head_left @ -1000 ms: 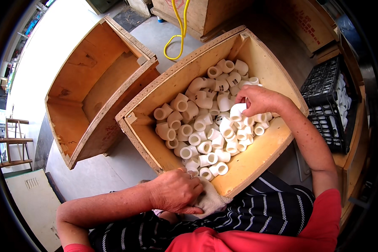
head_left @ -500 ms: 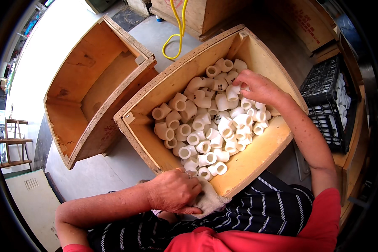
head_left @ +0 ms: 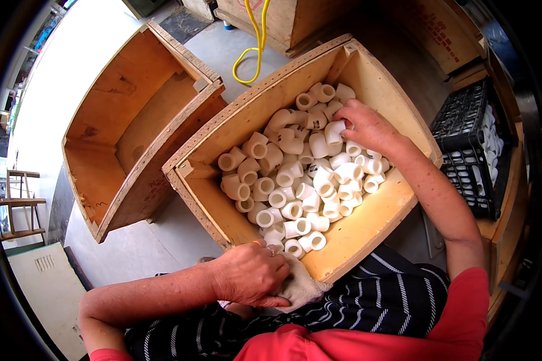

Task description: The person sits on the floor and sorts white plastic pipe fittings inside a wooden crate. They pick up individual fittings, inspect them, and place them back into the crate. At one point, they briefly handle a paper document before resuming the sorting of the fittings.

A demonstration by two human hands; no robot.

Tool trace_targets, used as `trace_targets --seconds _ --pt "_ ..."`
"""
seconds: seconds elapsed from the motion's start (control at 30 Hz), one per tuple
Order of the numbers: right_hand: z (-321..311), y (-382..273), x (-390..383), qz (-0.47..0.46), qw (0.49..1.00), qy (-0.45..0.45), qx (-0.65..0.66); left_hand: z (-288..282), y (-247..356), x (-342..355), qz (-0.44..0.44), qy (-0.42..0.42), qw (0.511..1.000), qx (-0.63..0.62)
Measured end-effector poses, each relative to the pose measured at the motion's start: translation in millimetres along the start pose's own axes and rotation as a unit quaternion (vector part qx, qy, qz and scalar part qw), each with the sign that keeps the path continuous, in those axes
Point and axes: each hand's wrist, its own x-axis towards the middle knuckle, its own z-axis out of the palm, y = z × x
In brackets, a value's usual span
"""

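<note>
Reaching into tilted plywood crate | right hand fingers closed on short white plastic pipe fitting atop far pile | left hand clutches white cloth glove at near rim

Empty wooden crate tilted open, inner walls orange-brown. Yellow cable looped on grey floor just beyond crate's far corner. Black plastic crate well right of wooden crate, white pieces inside. Wooden stool left of crate. Pale panel near-left of crate.
</note>
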Motion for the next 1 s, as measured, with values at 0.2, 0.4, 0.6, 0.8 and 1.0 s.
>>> trace_targets --seconds 0.2,0.4,0.6,0.8,1.0 --pt "4.8 -2.3 0.3 0.007 0.999 -0.018 -0.048 -0.5 0.1 0.3 -0.002 -0.005 1.000 0.002" --pt "7.6 -3.4 0.8 -0.001 0.997 -0.020 -0.081 -1.9 0.2 0.9 0.002 -0.003 1.000 0.006" --pt "4.1 -5.3 0.5 -0.041 0.999 0.008 -0.015 -1.2 -0.1 0.9 0.004 0.010 1.000 -0.004" --pt "1.3 -6.7 -0.6 -0.043 0.997 -0.003 -0.062 -2.2 0.3 1.1 0.001 0.008 1.000 -0.008" --pt "-3.1 -9.7 -2.2 -0.035 0.997 -0.011 -0.072 -3.6 1.0 0.9 -0.002 -0.006 1.000 -0.001"
